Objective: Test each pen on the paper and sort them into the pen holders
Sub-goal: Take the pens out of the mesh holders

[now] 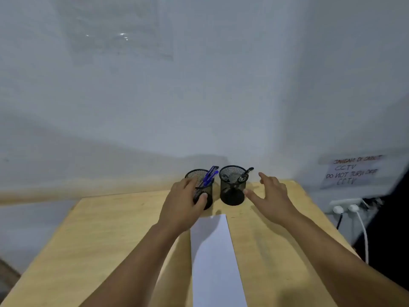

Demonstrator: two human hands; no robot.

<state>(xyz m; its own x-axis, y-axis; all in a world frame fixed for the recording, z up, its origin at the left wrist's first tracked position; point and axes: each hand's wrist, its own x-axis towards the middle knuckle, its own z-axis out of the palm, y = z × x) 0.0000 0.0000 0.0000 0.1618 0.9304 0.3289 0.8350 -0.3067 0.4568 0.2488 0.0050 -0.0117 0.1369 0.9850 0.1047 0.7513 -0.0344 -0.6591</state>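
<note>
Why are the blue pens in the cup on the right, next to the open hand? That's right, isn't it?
Not quite. The head view shows the blue pens in the left cup, the one the left hand grips. The right cup, next to the open right hand, holds dark pens.

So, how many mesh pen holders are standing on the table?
2. The left pen holder, gripped by the left hand, holds blue pens. The right pen holder stands beside it, near the open right hand.
</note>
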